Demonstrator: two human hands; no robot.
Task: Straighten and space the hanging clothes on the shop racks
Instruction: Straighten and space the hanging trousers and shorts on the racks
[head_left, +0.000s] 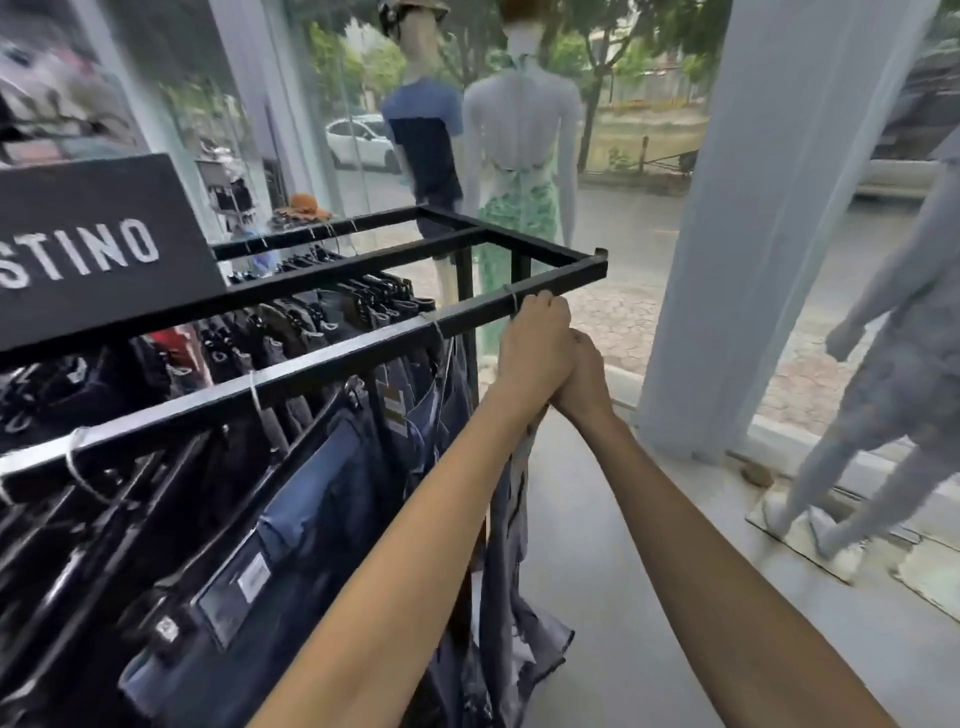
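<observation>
Head view: left hand (535, 340) grips the hanger (512, 303) of the end jeans (506, 525) on the rail (311, 366), right hand (584, 382) alongside, grip hidden; best slide the hook evenly, clear of neighbouring pairs.

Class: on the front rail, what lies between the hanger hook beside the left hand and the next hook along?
Bare black rail only, from the hook by the left hand to the next hook; head view.

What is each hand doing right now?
Left hand: fingers curled over the black metal rack rail.
Right hand: fingers hidden behind left hand; cannot tell.
</observation>
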